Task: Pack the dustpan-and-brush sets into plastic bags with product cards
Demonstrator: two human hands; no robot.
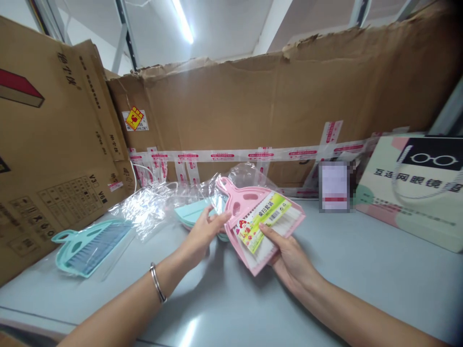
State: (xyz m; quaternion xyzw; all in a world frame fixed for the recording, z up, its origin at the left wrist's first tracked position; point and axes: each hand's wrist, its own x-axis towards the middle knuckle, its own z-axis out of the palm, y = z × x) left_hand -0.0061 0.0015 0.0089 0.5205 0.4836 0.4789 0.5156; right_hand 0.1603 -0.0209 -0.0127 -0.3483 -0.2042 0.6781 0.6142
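Observation:
A pink dustpan and brush set (pixel 246 202) is held tilted above the table, its handle toward the upper left. It has pale bristles and a green-and-yellow label card (pixel 265 219). My right hand (pixel 289 258) grips its lower right side, thumb on the card. At the set's left edge is my left hand (pixel 202 233), fingers apart, thumb reaching the pink rim; whether it presses there is unclear. Behind that hand lie teal dustpans (pixel 190 212), partly hidden. Farther left, another teal dustpan and brush set (pixel 92 248) rests in clear wrapping.
Crumpled clear plastic (pixel 144 207) covers part of the table's back. A large taped cardboard box (pixel 231 106) spans the rear, and another carton (pixel 54 159) stands at left. On the right are a paper bag (pixel 412 193) and a blurred upright item (pixel 334 185).

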